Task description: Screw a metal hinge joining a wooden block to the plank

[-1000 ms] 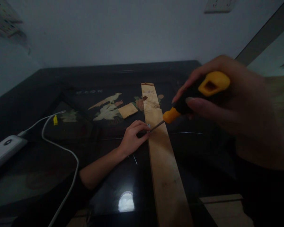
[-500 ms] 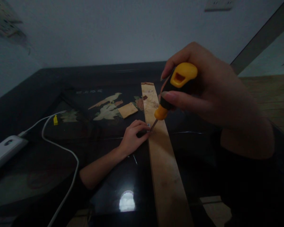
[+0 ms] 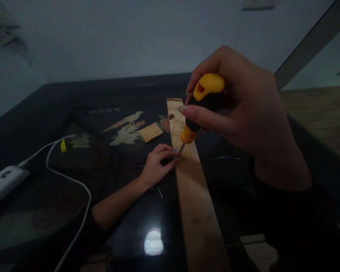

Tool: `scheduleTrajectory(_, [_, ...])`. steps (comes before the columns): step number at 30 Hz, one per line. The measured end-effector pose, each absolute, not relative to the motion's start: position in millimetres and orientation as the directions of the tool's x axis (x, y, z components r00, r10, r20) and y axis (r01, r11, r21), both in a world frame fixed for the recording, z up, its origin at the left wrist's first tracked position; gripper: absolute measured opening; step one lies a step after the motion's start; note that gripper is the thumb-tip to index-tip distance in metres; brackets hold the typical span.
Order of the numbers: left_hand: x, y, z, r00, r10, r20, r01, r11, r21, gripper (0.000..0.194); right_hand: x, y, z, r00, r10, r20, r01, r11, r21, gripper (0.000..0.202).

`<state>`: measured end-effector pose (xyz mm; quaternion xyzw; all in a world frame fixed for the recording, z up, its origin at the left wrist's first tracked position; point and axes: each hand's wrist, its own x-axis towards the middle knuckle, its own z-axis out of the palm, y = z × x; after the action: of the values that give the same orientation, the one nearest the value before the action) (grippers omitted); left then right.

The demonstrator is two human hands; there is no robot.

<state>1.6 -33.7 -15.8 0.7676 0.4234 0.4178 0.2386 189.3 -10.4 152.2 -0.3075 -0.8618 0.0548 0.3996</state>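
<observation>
My right hand (image 3: 243, 102) is wrapped around the yellow-and-black handle of a screwdriver (image 3: 188, 134). The shaft tilts down to the left, its tip meeting a long wooden board (image 3: 197, 196) near the left edge. Right beside that tip, the thumb and fingers of my left hand (image 3: 155, 166) pinch a small metal piece (image 3: 176, 150) against the board. Most of this piece is covered by the fingertips, so its kind does not show clearly. Below my left wrist, a thin nail or screw (image 3: 160, 192) lies on the dark glossy table (image 3: 124, 226).
A square wooden piece (image 3: 150, 132) lies left of the board. Further left are a small yellow object (image 3: 63, 146), a white power strip (image 3: 7, 181) and its white cable (image 3: 73, 179). The wall (image 3: 116, 41) rises behind the table.
The view has shifted slightly. My right hand has turned a little, tilting the screwdriver handle further, while the tip stays at the same spot. My left hand keeps its pinch.
</observation>
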Motion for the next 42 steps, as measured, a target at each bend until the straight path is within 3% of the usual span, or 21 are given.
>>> scheduleTrajectory(6, [2,-35,-13,0.308,0.863,0.401,0.476,-0.505,0.720,0.011,191,-10,153,-0.499,0.572,0.651,0.538,0.794,-0.284,0.022])
scheduleTrajectory(13, [-4,-33,7,0.232,0.906,0.355,0.553,-0.423,0.718,0.030,193,-8,153,-0.523,0.530,0.668,0.529,0.816,-0.233,0.023])
scheduleTrajectory(15, [-7,-30,8,0.173,0.960,0.220,0.548,-0.279,0.789,0.035,193,-8,153,-0.522,0.536,0.663,0.532,0.813,-0.238,0.023])
scheduleTrajectory(18, [-10,-27,6,0.181,0.977,-0.109,0.381,0.033,0.924,0.046,192,-9,154,-0.509,0.553,0.660,0.546,0.800,-0.249,0.024])
scheduleTrajectory(22, [-6,-29,7,0.248,0.893,-0.374,0.145,0.348,0.926,0.057,192,-10,154,-0.501,0.578,0.644,0.542,0.790,-0.288,0.024])
scheduleTrajectory(31, [3,-35,8,0.194,0.889,-0.416,0.018,0.420,0.907,0.064,196,-9,157,-0.505,0.613,0.608,0.554,0.770,-0.316,0.026])
scheduleTrajectory(42, [0,-34,3,0.224,0.870,-0.439,0.008,0.449,0.894,0.060,205,-7,160,-0.529,0.689,0.496,0.403,0.718,-0.567,0.027])
